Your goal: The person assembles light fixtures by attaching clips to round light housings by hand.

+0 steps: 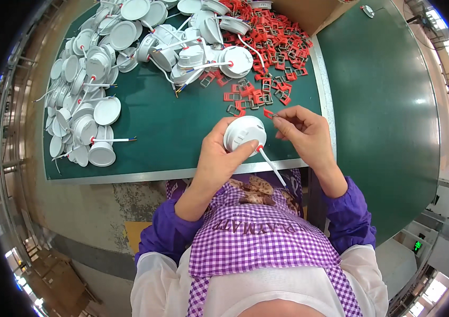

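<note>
My left hand [218,156] grips a round white downlight housing [244,133] just above the front of the green table, thumb across its back. A short white cable [273,168] with a red grommet at its base hangs from the housing toward my apron. Just right of the housing, my right hand [303,129] pinches a small red clip with a metal spring [269,113] between thumb and forefinger. The clip and the housing are apart. Beyond my hands lie loose red spring clips [258,96], spreading back into a large heap [274,39].
White downlight housings with cables [84,113] are piled along the table's left and far side. A cardboard box [309,13] stands at the far right of the green table [161,142]. A second green table [383,111] adjoins on the right, with one lamp [367,10] on it.
</note>
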